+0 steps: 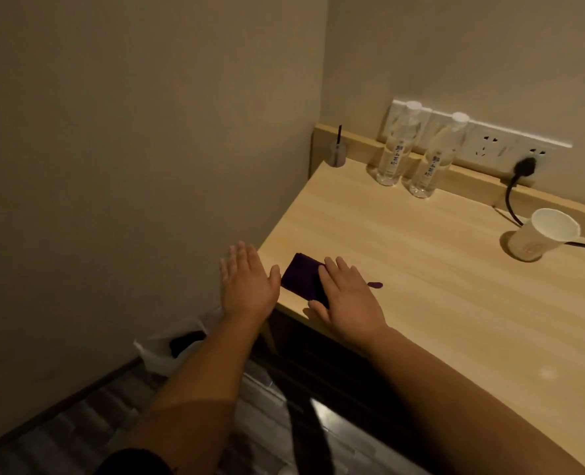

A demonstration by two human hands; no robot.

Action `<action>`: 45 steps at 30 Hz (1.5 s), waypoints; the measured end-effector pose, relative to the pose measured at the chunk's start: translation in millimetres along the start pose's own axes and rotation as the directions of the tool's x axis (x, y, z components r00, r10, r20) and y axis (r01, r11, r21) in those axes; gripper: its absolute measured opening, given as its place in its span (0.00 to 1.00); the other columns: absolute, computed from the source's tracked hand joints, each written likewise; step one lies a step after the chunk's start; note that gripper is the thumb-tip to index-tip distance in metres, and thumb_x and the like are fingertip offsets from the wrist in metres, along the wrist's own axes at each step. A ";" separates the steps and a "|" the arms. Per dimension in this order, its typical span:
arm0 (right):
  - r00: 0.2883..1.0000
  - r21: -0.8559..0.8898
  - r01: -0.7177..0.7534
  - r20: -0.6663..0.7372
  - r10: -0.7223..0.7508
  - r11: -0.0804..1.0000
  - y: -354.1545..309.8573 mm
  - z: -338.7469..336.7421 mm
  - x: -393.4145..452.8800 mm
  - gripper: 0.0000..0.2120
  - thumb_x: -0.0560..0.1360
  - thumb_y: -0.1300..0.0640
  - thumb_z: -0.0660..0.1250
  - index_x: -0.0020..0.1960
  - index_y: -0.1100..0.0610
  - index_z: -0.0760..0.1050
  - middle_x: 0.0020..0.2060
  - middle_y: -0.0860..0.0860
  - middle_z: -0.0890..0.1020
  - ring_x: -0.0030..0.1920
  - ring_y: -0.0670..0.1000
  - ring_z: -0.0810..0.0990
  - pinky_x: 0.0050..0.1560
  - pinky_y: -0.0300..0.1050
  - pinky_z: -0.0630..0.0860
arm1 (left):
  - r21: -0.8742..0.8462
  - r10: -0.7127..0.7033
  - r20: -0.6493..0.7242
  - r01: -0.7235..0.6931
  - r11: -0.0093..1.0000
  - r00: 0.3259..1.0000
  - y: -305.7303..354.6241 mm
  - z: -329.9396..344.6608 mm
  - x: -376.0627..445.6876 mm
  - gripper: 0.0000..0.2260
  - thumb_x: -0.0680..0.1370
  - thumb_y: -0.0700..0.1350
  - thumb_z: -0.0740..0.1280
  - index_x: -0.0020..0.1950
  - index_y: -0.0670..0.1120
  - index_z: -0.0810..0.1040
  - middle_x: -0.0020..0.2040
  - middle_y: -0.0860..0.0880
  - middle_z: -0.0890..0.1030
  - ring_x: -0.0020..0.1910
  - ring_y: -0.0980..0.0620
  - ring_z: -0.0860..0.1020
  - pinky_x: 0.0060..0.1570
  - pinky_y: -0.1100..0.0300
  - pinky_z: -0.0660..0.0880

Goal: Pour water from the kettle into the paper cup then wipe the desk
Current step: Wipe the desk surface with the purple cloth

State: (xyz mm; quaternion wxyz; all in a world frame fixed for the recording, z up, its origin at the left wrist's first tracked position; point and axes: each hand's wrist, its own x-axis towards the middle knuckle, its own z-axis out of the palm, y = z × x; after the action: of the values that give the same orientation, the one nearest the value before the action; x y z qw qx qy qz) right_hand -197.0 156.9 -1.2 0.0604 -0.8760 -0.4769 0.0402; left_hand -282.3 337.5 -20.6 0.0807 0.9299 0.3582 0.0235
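The right hand [347,296] lies flat, fingers spread, pressing a folded dark purple cloth [301,277] against the pale wooden bench [421,286] close to its front left corner; a flat palm keeps the whole pad in contact for wiping. The left hand [246,282] hovers open and empty just past the bench's left edge, apparently ready to catch whatever the cloth pushes off. A small dark purple spot [375,285] sits on the bench just right of the right hand, probably the next thing to wipe. The white paper cup [541,234] stands well apart near the back right, clear of the wiping path; its contents cannot be seen. The kettle is not clearly in view. Two clear plastic water bottles [407,156] stand along the back edge.
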 end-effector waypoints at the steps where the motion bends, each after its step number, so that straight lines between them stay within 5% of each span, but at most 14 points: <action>1: 1.000 -0.004 0.020 0.022 -0.020 1.000 -1.2 5.0 4.5 0.33 0.78 0.40 0.54 0.74 0.60 0.59 0.73 0.60 0.63 0.73 0.61 0.57 0.72 0.57 0.52 | -0.012 -0.025 0.004 0.025 1.000 1.000 -2.0 3.0 5.9 0.33 0.81 0.61 0.47 0.78 0.40 0.51 0.79 0.40 0.53 0.77 0.43 0.48 0.73 0.48 0.43; 6: 0.983 -0.092 0.127 0.143 -0.114 0.988 3.3 23.5 23.0 0.36 0.79 0.36 0.46 0.77 0.57 0.46 0.77 0.55 0.48 0.76 0.57 0.42 0.74 0.57 0.41 | -0.104 -0.119 0.042 0.123 0.987 0.992 -0.6 21.0 30.7 0.33 0.81 0.61 0.45 0.78 0.40 0.48 0.79 0.40 0.52 0.77 0.44 0.48 0.73 0.49 0.44; 12: 0.962 -0.048 0.203 0.197 -0.190 0.978 9.3 35.2 9.5 0.42 0.75 0.28 0.42 0.77 0.57 0.40 0.76 0.56 0.42 0.75 0.56 0.38 0.73 0.56 0.37 | -0.176 -0.223 0.130 0.244 0.954 0.966 8.9 40.0 47.6 0.34 0.81 0.62 0.43 0.78 0.39 0.53 0.78 0.41 0.56 0.77 0.44 0.53 0.72 0.49 0.52; 17: 0.955 -0.003 0.274 0.120 -0.271 0.962 5.3 31.9 -40.0 0.35 0.74 0.57 0.68 0.76 0.57 0.55 0.75 0.57 0.58 0.75 0.57 0.54 0.71 0.57 0.50 | -0.142 -0.328 0.104 0.341 0.929 0.939 16.4 36.2 56.7 0.30 0.81 0.62 0.44 0.65 0.41 0.72 0.59 0.41 0.78 0.56 0.42 0.76 0.47 0.50 0.71; 19: 0.972 0.275 0.202 0.060 -0.227 0.940 4.7 23.8 -50.0 0.33 0.72 0.63 0.67 0.75 0.55 0.62 0.73 0.53 0.66 0.72 0.53 0.63 0.71 0.50 0.58 | -0.136 -0.345 0.091 0.355 0.925 0.934 15.7 36.7 59.2 0.29 0.81 0.62 0.44 0.62 0.43 0.74 0.54 0.42 0.80 0.51 0.42 0.78 0.42 0.52 0.71; 21: 0.995 0.638 -0.040 0.093 -0.026 0.769 7.9 4.1 -44.2 0.28 0.75 0.63 0.62 0.73 0.50 0.65 0.69 0.47 0.73 0.67 0.48 0.71 0.66 0.36 0.63 | -0.132 -0.352 0.058 0.357 0.925 0.934 14.6 38.8 59.8 0.28 0.81 0.61 0.44 0.62 0.44 0.75 0.53 0.43 0.81 0.50 0.42 0.79 0.41 0.54 0.69; 23: 0.939 0.857 -0.340 0.288 0.188 0.386 21.5 -15.5 -23.3 0.21 0.78 0.62 0.62 0.67 0.44 0.71 0.60 0.43 0.79 0.60 0.46 0.76 0.58 0.32 0.67 | -0.122 -0.357 0.037 0.359 0.925 0.933 14.4 39.7 59.7 0.27 0.81 0.61 0.45 0.62 0.44 0.75 0.53 0.43 0.81 0.50 0.43 0.79 0.40 0.54 0.68; 25: 0.850 0.875 -0.472 0.484 0.209 -0.107 45.4 -33.6 10.3 0.14 0.78 0.62 0.63 0.61 0.50 0.77 0.52 0.53 0.84 0.51 0.55 0.81 0.53 0.45 0.73 | -0.124 -0.348 0.011 0.346 0.930 0.938 13.7 40.7 58.9 0.27 0.81 0.61 0.46 0.59 0.44 0.76 0.51 0.43 0.82 0.47 0.43 0.79 0.40 0.55 0.68; 27: 0.819 0.849 -0.457 0.518 0.248 -0.267 71.7 -51.7 51.5 0.11 0.78 0.61 0.63 0.58 0.54 0.79 0.49 0.59 0.85 0.46 0.60 0.81 0.49 0.54 0.74 | -0.120 -0.340 -0.010 0.336 0.934 0.940 13.5 43.3 59.5 0.26 0.81 0.60 0.47 0.58 0.44 0.77 0.51 0.43 0.82 0.48 0.42 0.79 0.40 0.55 0.66; 30: 0.856 0.939 -0.343 0.324 0.403 -0.025 99.3 -62.8 123.3 0.09 0.78 0.57 0.62 0.53 0.48 0.79 0.45 0.50 0.86 0.45 0.55 0.83 0.47 0.50 0.75 | -0.048 -0.387 0.040 0.389 0.920 0.921 16.2 44.2 64.3 0.26 0.81 0.62 0.47 0.59 0.46 0.76 0.50 0.43 0.82 0.47 0.42 0.80 0.38 0.55 0.66; 32: 0.901 0.909 -0.227 0.059 0.431 0.351 113.8 -59.3 169.8 0.10 0.79 0.55 0.60 0.58 0.46 0.76 0.47 0.45 0.84 0.48 0.52 0.81 0.47 0.48 0.75 | 0.010 -0.416 0.070 0.416 0.909 0.907 15.8 45.6 67.7 0.26 0.80 0.62 0.46 0.57 0.47 0.75 0.47 0.45 0.81 0.44 0.43 0.79 0.37 0.57 0.67; 35: 0.970 0.493 -0.022 -0.200 0.138 0.870 131.8 -34.6 222.8 0.21 0.78 0.60 0.59 0.71 0.55 0.65 0.61 0.56 0.77 0.56 0.58 0.75 0.53 0.50 0.71 | -0.053 -0.406 0.032 0.408 0.912 0.913 14.9 46.6 63.4 0.24 0.80 0.61 0.47 0.50 0.47 0.77 0.39 0.47 0.78 0.37 0.45 0.76 0.37 0.57 0.66; 39: 0.980 0.040 0.200 -0.010 -0.200 0.979 131.6 11.3 245.4 0.19 0.77 0.58 0.60 0.66 0.64 0.68 0.65 0.64 0.72 0.61 0.64 0.70 0.59 0.55 0.66 | -0.030 -0.370 -0.052 0.368 0.929 0.928 19.7 41.4 60.0 0.22 0.82 0.57 0.52 0.49 0.44 0.79 0.41 0.43 0.81 0.38 0.44 0.77 0.38 0.57 0.68; 45: 0.950 0.093 0.311 -0.005 -0.312 0.946 121.5 17.3 201.7 0.24 0.78 0.58 0.60 0.72 0.64 0.63 0.72 0.62 0.65 0.72 0.62 0.62 0.71 0.57 0.56 | -0.015 -0.369 0.007 0.369 0.929 0.929 22.5 37.1 58.9 0.24 0.82 0.58 0.49 0.50 0.44 0.79 0.39 0.44 0.80 0.36 0.45 0.76 0.39 0.56 0.73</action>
State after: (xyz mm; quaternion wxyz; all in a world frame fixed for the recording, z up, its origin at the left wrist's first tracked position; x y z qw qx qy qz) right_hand 11.0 262.3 -38.4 0.1045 -0.7857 -0.6071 0.0564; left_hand -219.9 355.6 -54.2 0.0916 0.8453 0.5263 0.0090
